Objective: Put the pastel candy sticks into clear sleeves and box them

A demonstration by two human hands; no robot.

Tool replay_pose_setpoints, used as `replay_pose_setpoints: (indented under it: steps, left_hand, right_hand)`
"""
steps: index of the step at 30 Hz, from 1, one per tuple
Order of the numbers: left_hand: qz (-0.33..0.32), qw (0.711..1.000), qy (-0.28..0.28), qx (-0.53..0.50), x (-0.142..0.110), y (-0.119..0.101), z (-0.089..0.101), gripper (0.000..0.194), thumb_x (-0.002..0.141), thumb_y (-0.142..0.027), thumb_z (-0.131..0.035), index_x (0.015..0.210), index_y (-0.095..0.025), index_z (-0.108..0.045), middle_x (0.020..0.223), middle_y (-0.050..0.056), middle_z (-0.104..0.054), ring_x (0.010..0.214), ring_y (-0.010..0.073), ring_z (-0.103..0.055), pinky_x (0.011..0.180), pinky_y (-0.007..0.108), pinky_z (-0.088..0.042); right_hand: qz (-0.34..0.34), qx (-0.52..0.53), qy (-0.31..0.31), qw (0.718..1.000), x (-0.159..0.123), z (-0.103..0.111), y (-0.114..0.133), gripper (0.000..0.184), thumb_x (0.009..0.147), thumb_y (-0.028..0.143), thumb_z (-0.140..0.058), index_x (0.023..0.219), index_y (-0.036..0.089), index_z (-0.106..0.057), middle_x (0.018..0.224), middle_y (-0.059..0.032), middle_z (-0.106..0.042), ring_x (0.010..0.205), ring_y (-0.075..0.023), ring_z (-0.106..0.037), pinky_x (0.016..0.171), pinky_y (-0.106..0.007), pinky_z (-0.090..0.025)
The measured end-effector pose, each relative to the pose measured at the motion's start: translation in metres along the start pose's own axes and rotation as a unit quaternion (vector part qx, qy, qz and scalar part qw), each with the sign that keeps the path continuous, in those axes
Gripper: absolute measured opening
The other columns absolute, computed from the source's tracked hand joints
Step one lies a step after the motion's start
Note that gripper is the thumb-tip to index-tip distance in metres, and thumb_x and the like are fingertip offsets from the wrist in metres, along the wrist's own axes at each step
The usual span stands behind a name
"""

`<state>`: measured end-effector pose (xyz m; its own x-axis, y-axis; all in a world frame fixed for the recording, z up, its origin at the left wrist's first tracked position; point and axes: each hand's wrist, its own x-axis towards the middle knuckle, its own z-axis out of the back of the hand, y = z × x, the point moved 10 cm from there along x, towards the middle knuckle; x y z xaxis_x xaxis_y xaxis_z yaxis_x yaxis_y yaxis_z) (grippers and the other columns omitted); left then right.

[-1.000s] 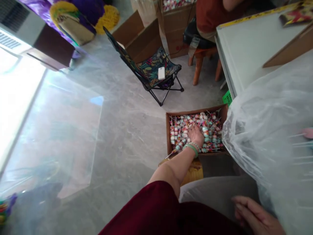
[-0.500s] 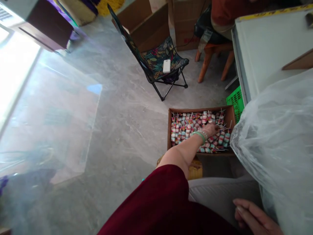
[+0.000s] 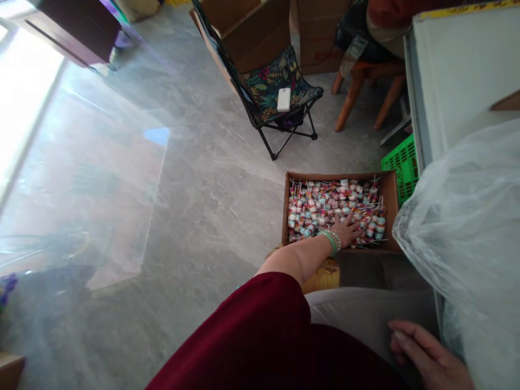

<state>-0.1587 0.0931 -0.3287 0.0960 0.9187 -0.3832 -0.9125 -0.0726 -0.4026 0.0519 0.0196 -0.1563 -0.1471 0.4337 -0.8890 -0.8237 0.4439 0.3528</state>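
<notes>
Wrapped marshmallow lollipops [image 3: 311, 208] on white sticks fill a cardboard box [image 3: 285, 211]. My left hand [image 3: 346, 232] lies on them near the box's front side, palm down. Its fingers are spread and grip nothing that I can see. A green bangle and a beaded bracelet [image 3: 333, 241] circle that wrist. At the lower right, my right hand [image 3: 426, 352] rests by my lap, its fingers curled together and the thumb against them. Nothing shows in it.
Beside the box stand a green plastic crate [image 3: 402, 165] and a white table [image 3: 467, 70]. Clear plastic sheeting [image 3: 467, 233] hangs at the right. Beyond are a folding chair [image 3: 264, 81] with a white device [image 3: 284, 100], a wooden stool [image 3: 351, 100] and a seated person.
My left hand has drawn back slightly towards the box's near side, and its fingers have gone from bunched among the lollipops to spread. The view has shifted a little; my right hand stays put.
</notes>
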Motion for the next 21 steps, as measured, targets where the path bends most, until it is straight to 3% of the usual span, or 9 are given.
replay_pose_setpoints:
  steps: [3, 6, 10, 12, 14, 17, 19, 21]
  left_hand:
    - [-0.005, 1.0, -0.005, -0.004, 0.017, -0.016, 0.002, 0.048, 0.089, -0.024, -0.037, 0.135, -0.033, -0.048, 0.152, 0.0, -0.031, 0.142, 0.0371, -0.003, 0.104, 0.067, -0.013]
    - [-0.016, 1.0, 0.0, -0.018, 0.023, -0.025, 0.006, 0.047, 0.087, -0.026, -0.041, 0.133, -0.03, -0.05, 0.151, 0.001, -0.033, 0.14, 0.0392, -0.009, 0.105, 0.063, -0.017]
    - [-0.033, 0.999, 0.012, -0.032, 0.006, -0.018, 0.022, 0.045, 0.08, -0.036, -0.055, 0.125, -0.038, -0.056, 0.15, -0.004, -0.034, 0.137, 0.0367, -0.023, 0.102, 0.058, -0.028]
    - [-0.025, 0.999, -0.01, -0.034, -0.014, -0.006, 0.037, 0.042, 0.083, -0.04, -0.052, 0.125, -0.037, -0.055, 0.148, -0.003, -0.037, 0.135, 0.0302, -0.029, 0.104, 0.052, -0.029]
    - [0.026, 0.998, -0.054, -0.031, -0.041, 0.018, 0.054, 0.042, 0.089, -0.032, -0.043, 0.13, -0.029, -0.05, 0.147, 0.004, -0.039, 0.135, 0.0261, -0.03, 0.108, 0.048, -0.025]
    - [0.168, 0.981, -0.094, -0.024, -0.086, 0.068, 0.071, 0.046, 0.087, -0.02, -0.046, 0.133, -0.017, -0.046, 0.146, 0.015, -0.038, 0.137, 0.0323, -0.025, 0.109, 0.054, -0.021]
    - [0.214, 0.973, -0.088, -0.019, -0.107, 0.091, 0.075, 0.045, 0.086, -0.018, -0.051, 0.13, -0.013, -0.048, 0.14, 0.019, -0.043, 0.134, 0.0352, -0.031, 0.106, 0.058, -0.025]
    - [0.246, 0.966, -0.083, -0.014, -0.118, 0.105, 0.083, 0.039, 0.087, -0.021, -0.053, 0.126, -0.014, -0.051, 0.135, 0.017, -0.048, 0.127, 0.0318, -0.041, 0.102, 0.057, -0.032]
  right_hand:
    - [-0.009, 0.007, -0.017, 1.0, -0.008, 0.001, 0.005, 0.055, 0.06, 0.059, -0.067, 0.095, 0.017, -0.069, 0.073, -0.0049, -0.071, 0.071, -0.0201, -0.065, 0.067, -0.025, -0.054]
    - [-0.001, 0.001, -0.029, 1.0, -0.016, 0.0, 0.011, 0.051, 0.059, 0.057, -0.067, 0.091, 0.018, -0.071, 0.071, -0.0047, -0.07, 0.068, -0.0205, -0.065, 0.064, -0.025, -0.054]
    - [0.032, 0.004, -0.04, 0.999, -0.017, 0.0, 0.017, 0.048, 0.06, 0.058, -0.066, 0.088, 0.019, -0.071, 0.07, -0.0046, -0.07, 0.067, -0.0203, -0.065, 0.061, -0.025, -0.053]
    - [0.052, 0.005, -0.034, 0.998, -0.016, -0.003, 0.019, 0.047, 0.062, 0.058, -0.064, 0.087, 0.019, -0.071, 0.07, -0.0041, -0.069, 0.066, -0.0198, -0.064, 0.061, -0.025, -0.052]
    - [0.071, 0.014, -0.025, 0.997, -0.015, -0.006, 0.021, 0.045, 0.065, 0.057, -0.062, 0.089, 0.019, -0.07, 0.07, -0.0037, -0.069, 0.066, -0.0191, -0.063, 0.062, -0.025, -0.051]
    - [0.091, 0.032, -0.007, 0.995, -0.019, -0.014, 0.023, 0.043, 0.069, 0.055, -0.06, 0.091, 0.02, -0.069, 0.071, -0.0032, -0.068, 0.068, -0.0185, -0.061, 0.063, -0.024, -0.05]
    - [0.102, 0.039, 0.002, 0.994, -0.024, -0.017, 0.023, 0.041, 0.071, 0.053, -0.059, 0.092, 0.02, -0.069, 0.069, -0.0026, -0.066, 0.067, -0.0183, -0.06, 0.063, -0.025, -0.05]
    - [0.113, 0.048, 0.009, 0.992, -0.031, -0.018, 0.024, 0.038, 0.073, 0.052, -0.057, 0.092, 0.02, -0.068, 0.067, -0.0018, -0.064, 0.065, -0.0178, -0.059, 0.063, -0.025, -0.048]
